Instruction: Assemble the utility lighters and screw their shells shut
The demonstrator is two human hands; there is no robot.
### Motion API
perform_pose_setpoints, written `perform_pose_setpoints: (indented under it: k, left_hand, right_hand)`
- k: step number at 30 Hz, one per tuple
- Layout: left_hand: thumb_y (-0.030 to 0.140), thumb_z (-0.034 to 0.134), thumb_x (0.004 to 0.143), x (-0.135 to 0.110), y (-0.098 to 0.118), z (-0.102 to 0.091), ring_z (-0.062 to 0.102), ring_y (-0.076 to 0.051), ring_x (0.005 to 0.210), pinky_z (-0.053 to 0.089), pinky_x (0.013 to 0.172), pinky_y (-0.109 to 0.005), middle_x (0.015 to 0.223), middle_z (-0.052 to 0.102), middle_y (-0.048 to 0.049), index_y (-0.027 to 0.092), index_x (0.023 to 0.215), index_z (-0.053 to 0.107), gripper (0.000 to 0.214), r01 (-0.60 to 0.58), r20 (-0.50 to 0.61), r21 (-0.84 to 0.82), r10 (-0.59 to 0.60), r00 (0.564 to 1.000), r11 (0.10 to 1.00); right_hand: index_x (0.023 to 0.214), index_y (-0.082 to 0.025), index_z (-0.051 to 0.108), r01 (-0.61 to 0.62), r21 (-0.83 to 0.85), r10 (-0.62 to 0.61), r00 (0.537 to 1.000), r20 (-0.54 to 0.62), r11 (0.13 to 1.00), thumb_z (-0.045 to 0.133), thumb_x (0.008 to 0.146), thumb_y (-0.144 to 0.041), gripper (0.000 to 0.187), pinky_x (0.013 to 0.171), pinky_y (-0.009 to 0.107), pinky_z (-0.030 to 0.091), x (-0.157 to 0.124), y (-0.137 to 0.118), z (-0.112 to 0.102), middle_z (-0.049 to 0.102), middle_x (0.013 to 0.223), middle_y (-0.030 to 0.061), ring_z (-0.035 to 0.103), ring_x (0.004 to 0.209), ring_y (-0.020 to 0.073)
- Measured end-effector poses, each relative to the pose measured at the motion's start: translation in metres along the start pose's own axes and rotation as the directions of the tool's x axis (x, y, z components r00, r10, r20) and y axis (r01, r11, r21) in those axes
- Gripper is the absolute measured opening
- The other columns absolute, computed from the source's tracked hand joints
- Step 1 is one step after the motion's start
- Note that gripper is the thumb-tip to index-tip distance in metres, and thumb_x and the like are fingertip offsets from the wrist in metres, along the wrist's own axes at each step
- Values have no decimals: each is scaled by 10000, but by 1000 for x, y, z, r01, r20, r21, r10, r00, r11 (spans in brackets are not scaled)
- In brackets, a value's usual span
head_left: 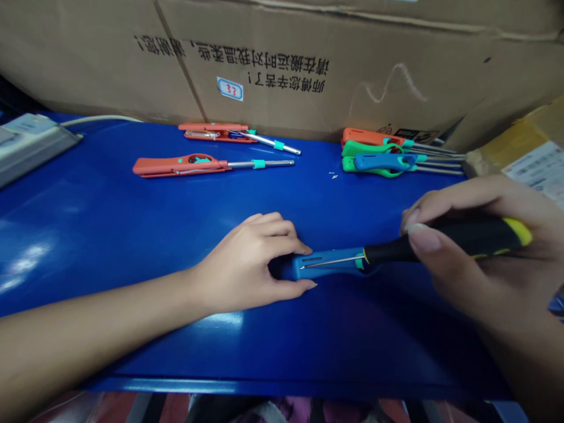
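A blue long-necked gas lighter (328, 267) lies on the blue table, its handle end between the thumb and fingers of my left hand (264, 258). My right hand (480, 247) is wrapped round a screwdriver (467, 235) with a black and yellow handle. The screwdriver's thin shaft lies low over the lighter's handle, its tip pointing left, close to the handle's left end. Whether the tip touches the lighter I cannot tell. The lighter's metal neck is hidden behind the screwdriver and my right hand.
Two red lighters, one opened (220, 134) and one whole-looking (180, 166), lie at the back. Several orange, green and blue lighters (379, 154) are piled at back right, near small metal bits (333, 175). A cardboard box (282, 64) walls the back; a grey device (33, 141) sits left.
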State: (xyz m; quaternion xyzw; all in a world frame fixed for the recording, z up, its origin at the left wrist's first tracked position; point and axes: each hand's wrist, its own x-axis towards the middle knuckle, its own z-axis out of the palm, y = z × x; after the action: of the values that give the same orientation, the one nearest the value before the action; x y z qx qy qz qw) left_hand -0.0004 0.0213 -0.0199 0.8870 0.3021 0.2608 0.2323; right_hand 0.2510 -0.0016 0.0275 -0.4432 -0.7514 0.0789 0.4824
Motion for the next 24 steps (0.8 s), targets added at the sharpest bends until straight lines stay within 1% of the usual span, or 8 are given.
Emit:
perform_pose_setpoints:
  k: [3,7,12,18,20,24]
  left_hand:
    - [385,814,809,1,-1,1,626,-190,822,456,778,-355,869,689,-28,168,1032,759,316,-2,-4,-6,2,1000,1000]
    - [376,821,802,1,-2,1,624,-186,815,453,776,-353,866,685,-27,163,1026,762,315,-1,-4,-9,1,1000,1000]
    - [391,815,807,1,1,-1,619,-186,820,443,769,-351,867,684,-22,171,1034,763,320,13,15,-1,-13,1000,1000]
    - [406,816,805,-1,0,0,626,-188,842,445,775,-350,874,687,-12,182,1035,766,325,9,15,2,-9,1000,1000]
    - [408,816,804,-1,0,-1,626,-190,847,448,779,-350,873,687,-12,180,1036,767,329,3,10,4,-3,1000,1000]
    - [404,812,806,-1,-1,0,625,-195,849,453,790,-355,869,692,-17,174,1026,770,321,-5,7,-1,5,1000,1000]
  right_hand:
    - [830,-278,641,28,-6,-28,1000,7,1000,740,822,-275,99,589,342,436,0,-1,-2,655,758,-23,581,656,143]
    - [829,-268,633,35,1,-35,999,33,999,738,823,-266,105,568,331,437,2,-2,-3,654,751,-22,586,642,138]
    - [801,-227,642,118,15,-119,993,5,993,748,799,-209,107,549,286,440,5,-1,1,655,713,-38,599,616,104]
    - [746,-228,608,79,-51,-80,997,-16,996,734,787,-194,136,468,247,404,12,-10,4,617,624,-57,534,531,88]
    - [732,-229,597,104,-93,-103,995,13,990,734,788,-211,150,469,249,407,15,-15,3,611,618,-55,530,526,91]
    - [723,-221,584,179,-176,-162,981,107,968,717,808,-246,160,489,242,403,24,-27,3,617,647,-53,521,535,76]
